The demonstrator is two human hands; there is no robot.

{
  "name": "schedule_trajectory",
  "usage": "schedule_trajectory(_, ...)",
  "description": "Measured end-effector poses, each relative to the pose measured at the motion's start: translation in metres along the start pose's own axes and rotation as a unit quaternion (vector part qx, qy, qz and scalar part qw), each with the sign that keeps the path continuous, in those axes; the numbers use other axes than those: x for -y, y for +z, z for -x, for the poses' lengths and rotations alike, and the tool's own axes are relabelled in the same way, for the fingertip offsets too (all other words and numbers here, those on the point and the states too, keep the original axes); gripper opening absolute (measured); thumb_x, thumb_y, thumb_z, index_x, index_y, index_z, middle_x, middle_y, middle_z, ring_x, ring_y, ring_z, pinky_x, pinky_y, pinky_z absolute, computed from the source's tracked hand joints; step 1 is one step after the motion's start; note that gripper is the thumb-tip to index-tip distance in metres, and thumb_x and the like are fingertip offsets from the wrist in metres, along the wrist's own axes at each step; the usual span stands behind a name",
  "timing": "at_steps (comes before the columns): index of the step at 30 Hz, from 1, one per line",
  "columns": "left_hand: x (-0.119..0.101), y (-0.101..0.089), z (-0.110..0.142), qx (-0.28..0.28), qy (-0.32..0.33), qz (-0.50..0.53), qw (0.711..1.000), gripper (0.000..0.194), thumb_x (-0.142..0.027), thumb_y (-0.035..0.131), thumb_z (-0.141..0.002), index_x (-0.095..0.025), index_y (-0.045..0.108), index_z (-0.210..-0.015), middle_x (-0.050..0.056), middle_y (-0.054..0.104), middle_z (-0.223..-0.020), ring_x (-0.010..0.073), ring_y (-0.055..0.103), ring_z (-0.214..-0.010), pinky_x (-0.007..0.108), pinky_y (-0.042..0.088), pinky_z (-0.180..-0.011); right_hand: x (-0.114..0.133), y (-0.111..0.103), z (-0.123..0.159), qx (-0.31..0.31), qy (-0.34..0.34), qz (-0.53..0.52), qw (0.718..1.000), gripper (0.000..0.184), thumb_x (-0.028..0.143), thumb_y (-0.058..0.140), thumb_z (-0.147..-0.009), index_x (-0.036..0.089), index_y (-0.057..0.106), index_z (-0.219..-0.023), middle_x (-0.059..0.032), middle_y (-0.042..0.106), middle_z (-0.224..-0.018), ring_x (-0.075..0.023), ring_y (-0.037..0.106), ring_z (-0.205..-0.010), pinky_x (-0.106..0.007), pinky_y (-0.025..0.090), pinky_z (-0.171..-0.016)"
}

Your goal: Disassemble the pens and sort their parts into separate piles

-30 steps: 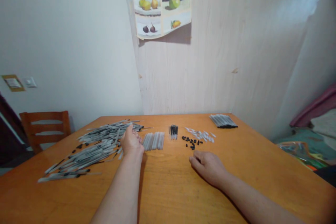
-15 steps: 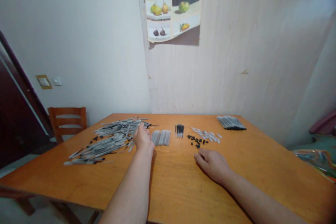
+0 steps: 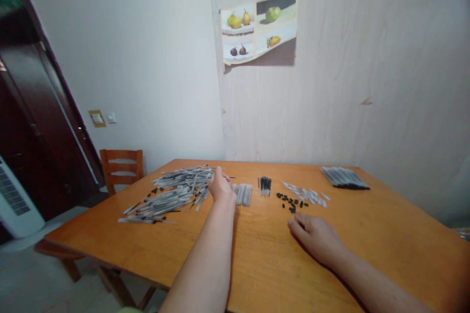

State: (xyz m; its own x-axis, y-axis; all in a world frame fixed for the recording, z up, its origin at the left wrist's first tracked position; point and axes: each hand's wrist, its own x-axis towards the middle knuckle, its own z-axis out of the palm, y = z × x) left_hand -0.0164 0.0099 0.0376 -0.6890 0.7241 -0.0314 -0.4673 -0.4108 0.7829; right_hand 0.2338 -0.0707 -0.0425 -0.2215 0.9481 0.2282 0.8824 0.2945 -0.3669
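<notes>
My left hand (image 3: 222, 187) reaches over the table between a large pile of clear pen barrels and pens with black parts (image 3: 172, 198) and a neat row of clear tubes (image 3: 244, 194). Its fingers curl in on the far side, so whatever they hold is hidden. My right hand (image 3: 318, 235) rests on the table with thumb and fingers curled together, what is in them hidden. Just beyond it lie small black caps (image 3: 291, 200) and short whitish pieces (image 3: 309, 194). A small bundle of thin, black-topped sticks (image 3: 265, 186) stands out between tubes and caps.
Pens with black ends (image 3: 344, 177) lie side by side at the table's far right. A wooden chair (image 3: 122, 165) stands behind the left edge. The wall with a sheet of fruit pictures (image 3: 259, 29) bounds the far side of the wooden table (image 3: 271, 259).
The view has turned left, so everything sits further right. My left hand has shifted slightly right, now covering the left end of the tube row. My right hand stays near the caps.
</notes>
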Motion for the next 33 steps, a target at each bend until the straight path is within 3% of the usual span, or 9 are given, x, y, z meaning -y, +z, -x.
schedule_trajectory(7, 0.008, -0.006, -0.003, 0.04, 0.067, -0.056, 0.995, 0.034, -0.041, 0.063, -0.074, -0.021, 0.039, -0.059, -0.009, 0.034, -0.046, 0.0054, 0.028, -0.038, 0.019, 0.02, -0.04, 0.002, -0.001, 0.003, -0.004, 0.009, -0.014, 1.0, 0.04, 0.047, 0.037, -0.095, 0.02, 0.05, -0.067, -0.0017, 0.061, -0.064, -0.0147, 0.053, -0.062, -0.027, 0.025, -0.058)
schedule_trajectory(18, -0.01, -0.012, -0.011, 0.078, -0.082, 0.006, 0.994, 0.04, -0.037, 0.063, -0.074, -0.023, 0.029, -0.059, -0.011, 0.025, -0.041, 0.0064, 0.018, -0.033, 0.023, 0.015, -0.037, 0.008, -0.006, 0.006, 0.013, 0.011, -0.007, 1.0, 0.037, 0.043, 0.041, -0.094, 0.02, 0.05, -0.067, -0.0015, 0.061, -0.066, -0.0138, 0.053, -0.062, -0.028, 0.024, -0.058)
schedule_trajectory(33, -0.02, -0.013, -0.013, 0.064, -0.114, 0.037, 0.991, 0.048, -0.041, 0.063, -0.076, -0.023, 0.022, -0.06, -0.011, 0.019, -0.041, 0.0069, 0.017, -0.031, 0.025, 0.014, -0.036, 0.009, -0.008, 0.011, 0.03, 0.004, 0.016, 0.999, 0.036, 0.042, 0.042, -0.095, 0.021, 0.056, -0.07, -0.0023, 0.064, -0.07, -0.0155, 0.057, -0.066, -0.027, 0.027, -0.06)
